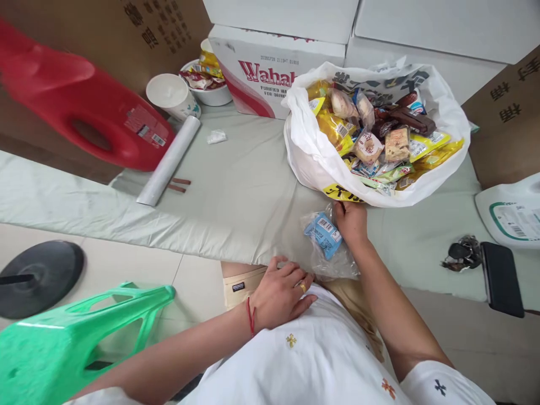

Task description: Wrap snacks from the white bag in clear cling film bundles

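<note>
A clear plastic bag (337, 264) with a blue packet (324, 233) in it lies at the table's front edge. My right hand (352, 225) is closed at the top of this clear bag, just below the big white bag (307, 163); its fingertips are partly hidden. That white bag stands open, full of wrapped snacks (369, 147). My left hand (284, 292) rests with fingers apart at the table edge, left of the clear bag, holding nothing. It wears a ring and a red string.
On the cloth-covered table (236, 185) are a white roll (169, 163), a red jug (84, 101), a paper cup (171, 93), a snack bowl (211, 95), keys (464, 253), a phone (502, 278) and a white jug (514, 214). Boxes (270, 73) line the back. A green stool (54, 337) stands lower left.
</note>
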`<state>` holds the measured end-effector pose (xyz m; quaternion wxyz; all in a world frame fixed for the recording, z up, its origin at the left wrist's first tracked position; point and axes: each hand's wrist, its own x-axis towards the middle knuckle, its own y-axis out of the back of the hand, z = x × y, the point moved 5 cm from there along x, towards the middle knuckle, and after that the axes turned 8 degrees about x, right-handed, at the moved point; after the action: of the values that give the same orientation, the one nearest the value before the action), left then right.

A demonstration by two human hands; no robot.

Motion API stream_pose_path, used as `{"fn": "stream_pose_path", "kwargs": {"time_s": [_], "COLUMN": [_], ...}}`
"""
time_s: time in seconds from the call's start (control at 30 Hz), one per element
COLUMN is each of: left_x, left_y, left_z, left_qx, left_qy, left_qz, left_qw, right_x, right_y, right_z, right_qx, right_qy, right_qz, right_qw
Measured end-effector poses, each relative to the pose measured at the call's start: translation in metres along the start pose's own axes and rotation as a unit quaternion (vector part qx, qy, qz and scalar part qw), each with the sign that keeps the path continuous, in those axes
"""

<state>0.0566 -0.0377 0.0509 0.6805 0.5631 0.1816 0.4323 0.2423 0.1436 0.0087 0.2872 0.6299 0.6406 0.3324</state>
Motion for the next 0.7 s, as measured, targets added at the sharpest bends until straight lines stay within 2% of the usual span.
{"fn": "stream_pose_path", "kwargs": {"time_s": [0.07,0.13,0.2,0.27,0.37,0.47,0.57,0.7], "left_x": [-0.003,0.006,0.025,0.056,0.108,0.149,0.169,0.171], "left_y": [0.010,0.022,0.031,0.031,0.011,-0.015,-0.030,-0.035], "left_z": [-0.009,-0.034,-0.064,-0.091,-0.115,-0.112,-0.101,-0.103], "left_qx": [-0.032,-0.059,-0.075,-0.063,-0.050,-0.055,-0.094,-0.160], "left_qy": [0.063,0.177,0.272,0.311,0.300,0.221,0.149,0.169], "left_qz": [0.031,0.074,0.105,0.093,-0.023,-0.129,-0.164,-0.153], "left_qw": [0.997,0.980,0.954,0.944,0.952,0.965,0.971,0.960], "right_x": [0.001,-0.007,-0.025,-0.049,-0.081,-0.097,-0.100,-0.099], "right_y": [0.002,0.014,0.030,0.043,0.043,0.030,0.022,0.021], "right_z": [-0.009,-0.019,-0.028,-0.037,-0.042,-0.041,-0.041,-0.040], "right_qx": [-0.011,-0.040,-0.073,-0.089,-0.095,-0.107,-0.113,-0.094], "right_qy": [0.012,0.039,0.084,0.123,0.139,0.118,0.098,0.111], "right_qz": [-0.032,-0.053,-0.047,-0.026,-0.030,-0.048,-0.059,-0.084], "right_qw": [0.999,0.997,0.993,0.988,0.985,0.986,0.987,0.986]}}
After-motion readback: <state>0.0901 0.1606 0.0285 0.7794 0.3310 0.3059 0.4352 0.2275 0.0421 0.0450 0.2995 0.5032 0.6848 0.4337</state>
